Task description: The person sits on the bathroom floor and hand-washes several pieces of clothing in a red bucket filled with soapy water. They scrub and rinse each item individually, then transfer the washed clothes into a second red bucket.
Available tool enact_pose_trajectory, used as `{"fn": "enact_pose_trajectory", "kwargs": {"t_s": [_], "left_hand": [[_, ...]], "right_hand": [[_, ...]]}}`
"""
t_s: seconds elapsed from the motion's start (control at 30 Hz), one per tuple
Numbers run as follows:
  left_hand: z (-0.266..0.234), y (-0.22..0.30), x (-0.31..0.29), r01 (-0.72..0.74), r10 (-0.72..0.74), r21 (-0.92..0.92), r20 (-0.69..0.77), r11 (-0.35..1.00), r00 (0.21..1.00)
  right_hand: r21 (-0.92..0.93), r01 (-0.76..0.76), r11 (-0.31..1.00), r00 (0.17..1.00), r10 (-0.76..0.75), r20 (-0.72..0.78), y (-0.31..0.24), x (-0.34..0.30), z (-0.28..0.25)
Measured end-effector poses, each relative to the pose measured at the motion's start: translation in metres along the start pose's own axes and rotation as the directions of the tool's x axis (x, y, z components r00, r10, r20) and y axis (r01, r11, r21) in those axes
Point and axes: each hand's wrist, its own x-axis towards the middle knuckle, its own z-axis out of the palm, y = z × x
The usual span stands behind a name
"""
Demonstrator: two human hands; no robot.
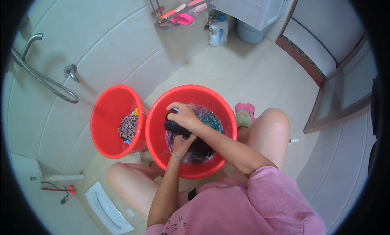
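A red plastic basin (191, 90) sits between my knees, with sudsy water and dark laundry inside. Over the water, my right hand (185, 116) is closed around the upper part of a wet black cloth (177, 129). A small whitish bit shows by its fingers; what that is I cannot make out. Lower on the same cloth, my left hand (183, 144) is closed, a thin bracelet on its wrist. More black fabric (199, 149) and something teal (209, 120) lie in the water below.
Left of the basin stands a red bucket (103, 121) holding patterned clothes (128, 128). A shower hose (48, 86) and tap (71, 72) are on the left wall. Farther off are a wire shelf (185, 11), a white bottle (218, 32) and a grey bucket (251, 33).
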Motion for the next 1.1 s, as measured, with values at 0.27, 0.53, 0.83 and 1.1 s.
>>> {"fn": "enact_pose_trajectory", "kwargs": {"t_s": [0.27,0.53,0.83,1.1], "left_hand": [[-0.024,0.056,-0.017,-0.265,0.115,-0.765,-0.245,0.587,0.963],[-0.02,0.106,-0.031,-0.212,0.249,-0.953,-0.157,0.214,0.956],[-0.046,0.066,-0.005,-0.304,0.119,-0.712,-0.299,0.633,0.947],[-0.048,-0.049,0.041,0.315,-0.583,-0.785,-0.07,0.533,0.809]], "right_hand": [[-0.278,0.233,0.932,0.843,-0.051,0.535,-0.052,0.0,-0.063],[-0.076,0.02,0.997,0.704,0.04,0.709,0.033,-0.033,-0.051],[0.102,-0.319,0.942,0.948,0.314,0.058,0.07,0.006,-0.092],[-0.923,0.165,0.346,0.918,0.289,0.273,0.113,0.001,-0.038]]}}
